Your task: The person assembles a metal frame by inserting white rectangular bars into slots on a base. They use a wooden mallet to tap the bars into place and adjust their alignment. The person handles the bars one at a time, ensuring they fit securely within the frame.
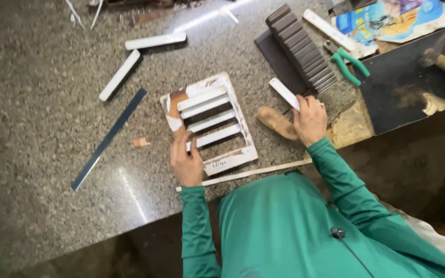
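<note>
We see the left hand (185, 160) pressing on the white louvre frame (211, 123), which lies flat near the middle of the tabletop (42, 103), close to its near edge; the fingers (175, 146) are spread narrowly over the frame's lower left part and rest on a slat rather than gripping it. The frame carries 4 white slats. The right hand (310, 121) is closed around 1 loose white slat (283, 92), held tilted just right of the frame. A wooden handle (276, 123) lies just beside that hand. Behind it, toward the far right corner, stands a dark louvre (300, 46), with green pliers (350, 63) to its right. 2 more white slats (155, 40) lie toward the far edge, left of the frame. A dark strip (110, 138) lies slantwise at the left. A thin pale strip (253, 172) lies along the near edge.
</note>
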